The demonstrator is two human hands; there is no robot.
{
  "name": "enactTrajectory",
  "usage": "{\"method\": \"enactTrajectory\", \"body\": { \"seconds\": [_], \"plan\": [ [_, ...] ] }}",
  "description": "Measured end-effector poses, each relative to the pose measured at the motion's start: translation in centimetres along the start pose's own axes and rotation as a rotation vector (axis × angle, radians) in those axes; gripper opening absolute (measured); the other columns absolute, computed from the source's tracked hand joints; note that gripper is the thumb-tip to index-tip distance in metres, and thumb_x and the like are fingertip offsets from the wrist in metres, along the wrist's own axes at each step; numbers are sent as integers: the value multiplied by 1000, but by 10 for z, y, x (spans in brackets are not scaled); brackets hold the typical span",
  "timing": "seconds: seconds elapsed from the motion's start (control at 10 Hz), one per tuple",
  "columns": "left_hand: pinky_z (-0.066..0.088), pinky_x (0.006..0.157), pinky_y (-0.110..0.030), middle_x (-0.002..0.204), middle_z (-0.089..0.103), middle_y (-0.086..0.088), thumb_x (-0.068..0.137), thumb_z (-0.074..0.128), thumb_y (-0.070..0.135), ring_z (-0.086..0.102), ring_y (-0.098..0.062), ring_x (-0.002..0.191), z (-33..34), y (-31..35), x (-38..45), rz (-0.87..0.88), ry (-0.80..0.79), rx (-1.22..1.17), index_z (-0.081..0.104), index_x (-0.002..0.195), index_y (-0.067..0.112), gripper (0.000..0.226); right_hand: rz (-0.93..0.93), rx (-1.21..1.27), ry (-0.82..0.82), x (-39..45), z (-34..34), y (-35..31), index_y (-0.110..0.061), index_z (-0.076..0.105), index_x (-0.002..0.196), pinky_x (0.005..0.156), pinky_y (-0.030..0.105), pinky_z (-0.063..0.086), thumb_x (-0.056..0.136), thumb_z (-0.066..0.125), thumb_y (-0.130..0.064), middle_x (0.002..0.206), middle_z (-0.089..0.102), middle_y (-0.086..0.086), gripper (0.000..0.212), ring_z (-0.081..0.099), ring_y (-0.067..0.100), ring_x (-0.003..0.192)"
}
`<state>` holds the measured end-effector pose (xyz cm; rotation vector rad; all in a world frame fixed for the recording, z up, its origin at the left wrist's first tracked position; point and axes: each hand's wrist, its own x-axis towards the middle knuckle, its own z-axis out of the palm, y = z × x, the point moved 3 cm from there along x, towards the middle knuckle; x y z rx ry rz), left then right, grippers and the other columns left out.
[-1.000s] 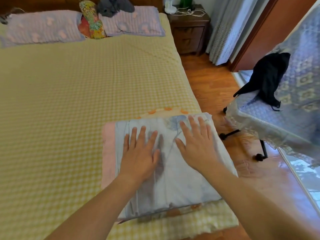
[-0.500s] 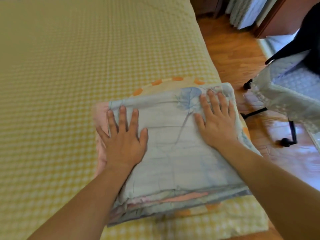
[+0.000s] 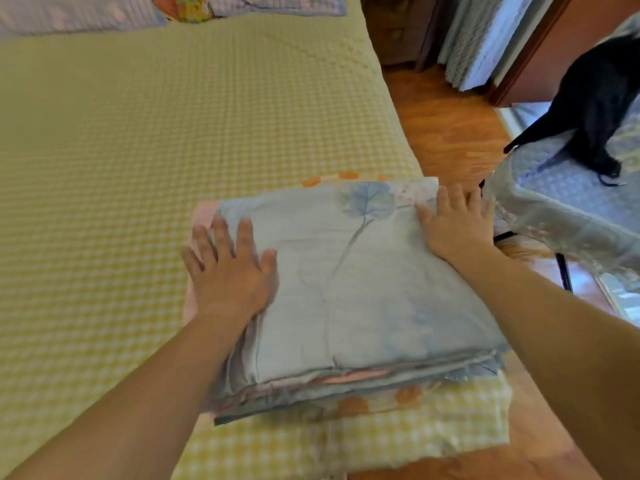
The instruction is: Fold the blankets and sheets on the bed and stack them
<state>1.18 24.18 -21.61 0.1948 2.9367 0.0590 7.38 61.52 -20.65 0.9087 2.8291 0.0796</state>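
My left hand (image 3: 230, 271) lies flat, fingers spread, on the left edge of the folded blue blanket (image 3: 363, 289) at the bed's (image 3: 138, 168) near right corner; my right hand (image 3: 453, 226) presses flat at its far right corner. I'd press evenly outward, squaring the edges.

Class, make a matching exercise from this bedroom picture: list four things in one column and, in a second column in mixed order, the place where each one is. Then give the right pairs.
Things
1. left hand
2. right hand
3. pillows
4. black garment

Places
A. at the head of the bed
B. flat on the far right corner of the folded blue sheet
C. draped over the covered chair
D. flat on the left edge of the folded blue sheet

Pairs: 1-D, 2-B, 3-A, 4-C
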Motion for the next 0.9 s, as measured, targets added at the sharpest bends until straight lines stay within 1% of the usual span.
{"method": "enactTrajectory", "body": {
  "seconds": [0.1, 0.2, 0.3, 0.4, 0.5, 0.6, 0.7, 0.8, 0.9],
  "plan": [
    [-15, 121, -60, 169, -15, -11, 99, 15, 67, -25, -36, 152, -18, 29, -60, 100, 60, -67, -1, 161, 37, 71, -132, 94, 300, -61, -47, -47, -13, 10, 160, 123, 57, 3, 104, 28, -40, 167, 0, 16, 65, -4, 40, 152],
    [-17, 120, -60, 169, -15, -8, 100, 11, 68, -26, -35, 152, -8, 61, -106, 160, 11, -73, 0, 161, 40, 68, -410, 180, 246, -156, -40, -97, -20, 15, 160, 123, 56, 3, 103, 31, -47, 167, 7, 13, 64, -3, 37, 153],
    [-13, 118, -64, 169, -19, -4, 97, 7, 70, -25, -36, 152, 19, 42, -98, 113, -84, 12, -5, 160, 41, 71, -371, 134, 41, -159, 18, -64, -25, 20, 160, 124, 52, -1, 99, 15, -65, 168, 8, 5, 73, -1, 32, 154],
    [3, 119, -68, 170, -16, 3, 98, 10, 70, -19, -29, 155, 38, -6, -83, 163, -54, 47, -4, 160, 43, 69, -312, 68, -1, -125, 48, -16, -25, 9, 161, 124, 46, -5, 100, 9, -66, 168, -2, 1, 73, -7, 23, 154],
    [18, 120, -62, 169, -17, 2, 98, 9, 68, -19, -24, 155, 42, -31, -77, 196, -104, 3, -7, 160, 43, 68, -337, 80, -2, -114, 49, -16, -29, 0, 160, 123, 41, -10, 102, 12, -65, 168, -8, -3, 70, -13, 17, 153],
    [13, 124, -55, 168, -22, 1, 100, 12, 66, -22, -25, 154, 30, -34, -74, 217, -149, -7, -11, 159, 42, 67, -348, 83, -40, -114, 37, -19, -30, -5, 160, 123, 40, -11, 101, 10, -64, 167, -13, -4, 69, -16, 16, 153],
    [10, 125, -52, 169, -18, 0, 101, 17, 63, -13, -29, 156, -3, -46, -83, 205, -251, 20, -7, 160, 42, 66, -266, 12, -143, -129, 5, -20, -28, -2, 160, 124, 45, -7, 102, 11, -59, 168, -9, 0, 67, -12, 20, 154],
    [25, 118, -51, 167, 17, -11, 101, 27, 55, 19, -35, 152, -44, -80, -100, 101, -397, 81, 18, 158, 36, 60, -133, -93, -288, -154, -45, -47, -20, 18, 158, 122, 54, 4, 104, 25, -41, 165, 12, 10, 58, 7, 34, 152],
    [43, 103, -42, 146, 53, -7, 100, 37, 44, 50, -29, 133, -101, -124, -100, 59, -448, 117, 50, 141, 25, 47, -201, -99, -340, -178, -113, -104, -21, 34, 150, 119, 53, 18, 100, 33, -37, 155, 33, 10, 53, 29, 34, 142]
  ]
}}
